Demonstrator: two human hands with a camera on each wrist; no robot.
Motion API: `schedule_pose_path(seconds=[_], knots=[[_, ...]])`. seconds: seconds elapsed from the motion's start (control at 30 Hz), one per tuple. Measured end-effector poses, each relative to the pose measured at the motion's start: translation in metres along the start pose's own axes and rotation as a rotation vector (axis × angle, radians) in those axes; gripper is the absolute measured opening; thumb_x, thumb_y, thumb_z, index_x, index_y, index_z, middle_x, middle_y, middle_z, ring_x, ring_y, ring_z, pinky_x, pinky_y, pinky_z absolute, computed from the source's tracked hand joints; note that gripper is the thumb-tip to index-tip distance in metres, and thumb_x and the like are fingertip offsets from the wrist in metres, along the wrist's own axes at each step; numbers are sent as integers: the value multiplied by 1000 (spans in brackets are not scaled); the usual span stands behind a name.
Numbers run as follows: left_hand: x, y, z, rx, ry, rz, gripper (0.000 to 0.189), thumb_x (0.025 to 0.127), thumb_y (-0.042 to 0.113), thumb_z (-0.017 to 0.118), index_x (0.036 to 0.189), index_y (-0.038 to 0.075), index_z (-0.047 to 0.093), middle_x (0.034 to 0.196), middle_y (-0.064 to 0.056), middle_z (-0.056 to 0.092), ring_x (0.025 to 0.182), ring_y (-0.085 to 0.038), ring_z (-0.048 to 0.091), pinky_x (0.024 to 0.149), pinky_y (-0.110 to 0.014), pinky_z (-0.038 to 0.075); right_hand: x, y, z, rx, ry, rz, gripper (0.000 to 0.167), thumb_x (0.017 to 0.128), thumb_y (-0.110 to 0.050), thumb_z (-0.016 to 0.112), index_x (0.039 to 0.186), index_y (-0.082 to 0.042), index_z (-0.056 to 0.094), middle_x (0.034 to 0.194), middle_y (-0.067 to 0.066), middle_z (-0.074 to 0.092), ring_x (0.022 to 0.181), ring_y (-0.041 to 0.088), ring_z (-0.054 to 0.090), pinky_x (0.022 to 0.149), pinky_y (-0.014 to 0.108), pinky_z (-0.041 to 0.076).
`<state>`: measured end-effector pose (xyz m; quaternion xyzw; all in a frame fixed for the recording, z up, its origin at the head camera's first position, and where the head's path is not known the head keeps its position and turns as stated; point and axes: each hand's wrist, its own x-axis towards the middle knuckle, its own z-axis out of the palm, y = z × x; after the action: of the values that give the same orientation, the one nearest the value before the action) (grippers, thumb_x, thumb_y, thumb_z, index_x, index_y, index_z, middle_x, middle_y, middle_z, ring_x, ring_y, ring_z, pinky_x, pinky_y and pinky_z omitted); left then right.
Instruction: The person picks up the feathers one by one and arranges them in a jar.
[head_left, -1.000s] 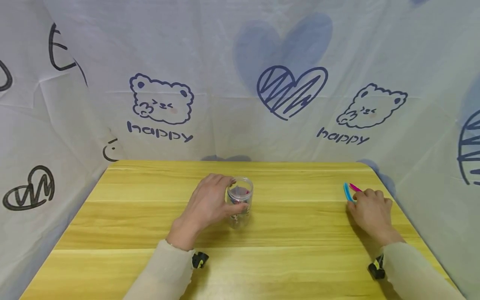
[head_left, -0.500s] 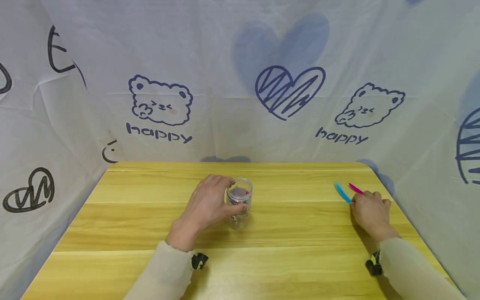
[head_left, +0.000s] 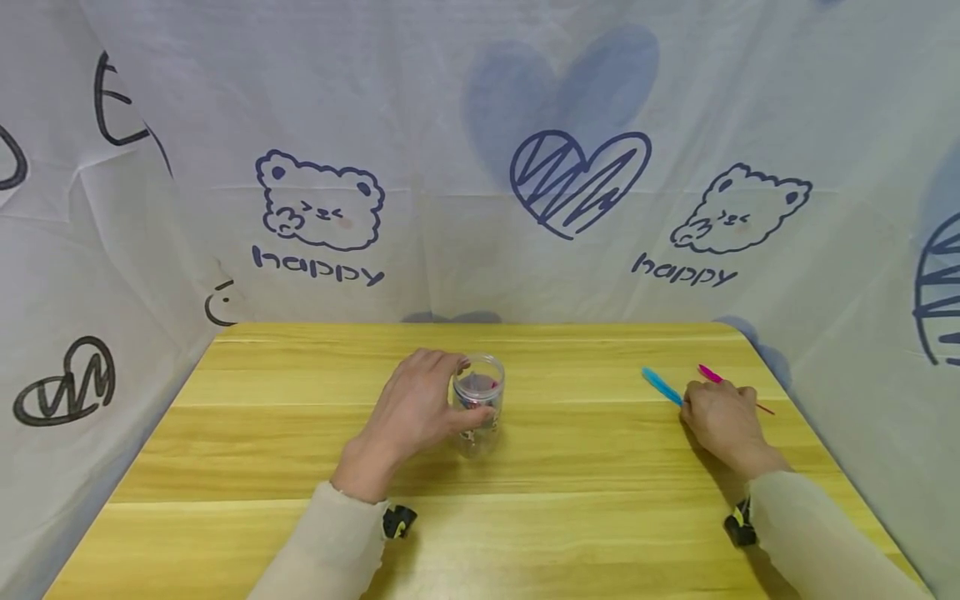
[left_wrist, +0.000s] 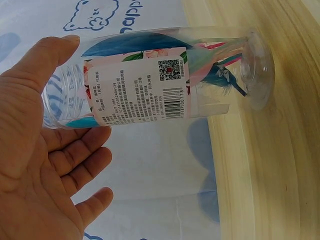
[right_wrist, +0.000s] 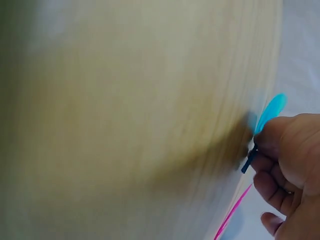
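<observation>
My left hand holds a clear plastic jar upright on the table, thumb on the near side and fingers behind it, close to its open top. Through its wall in the left wrist view, blue, pink and pale feathers show beside a printed label. Over at the right, my right hand pinches a blue feather by its dark quill between thumb and finger. A pink feather lies on the table, passing partly behind the right hand; its thin quill emerges on the right.
The wood-grain table ends at a back edge and a slanting right edge near the pink feather. A white cloth with printed bears and hearts hangs behind and at both sides.
My right hand has shifted left, taking the blue feather away from the pink one, whose quill now shows. The left hand and jar have stayed in place.
</observation>
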<state>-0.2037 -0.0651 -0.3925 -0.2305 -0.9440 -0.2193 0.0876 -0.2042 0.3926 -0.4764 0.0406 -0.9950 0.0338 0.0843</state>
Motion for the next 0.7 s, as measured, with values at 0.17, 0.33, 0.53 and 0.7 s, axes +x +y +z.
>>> schedule_pose_path(seconds=[0.17,0.33,0.53,0.7], knots=[[0,0,0,1,-4,-2,75,82,59,86,134,10,67,129,-6,69,122,-27,61,116,-49,46,0,-2,-1,47,24,-21,9,96,-11,62,95,-2,64,80,9,71,80,36,67,78,61,41],[0,0,0,2,-3,0,75,82,60,86,134,10,67,128,-6,69,122,-27,61,115,-49,46,-1,-3,-1,74,21,-15,17,93,-9,65,105,1,70,92,17,75,85,40,69,74,60,42],[0,0,0,3,-2,2,74,82,59,86,133,9,67,127,-6,70,121,-27,61,115,-49,47,0,-8,-3,76,64,-21,7,93,-13,68,94,-6,70,84,10,71,82,37,65,76,61,41],[1,0,0,0,-6,2,75,81,59,86,134,9,67,127,-6,70,121,-27,61,115,-49,46,2,-20,-9,85,142,-33,8,93,-13,66,91,-5,67,78,6,71,80,36,65,84,63,40]])
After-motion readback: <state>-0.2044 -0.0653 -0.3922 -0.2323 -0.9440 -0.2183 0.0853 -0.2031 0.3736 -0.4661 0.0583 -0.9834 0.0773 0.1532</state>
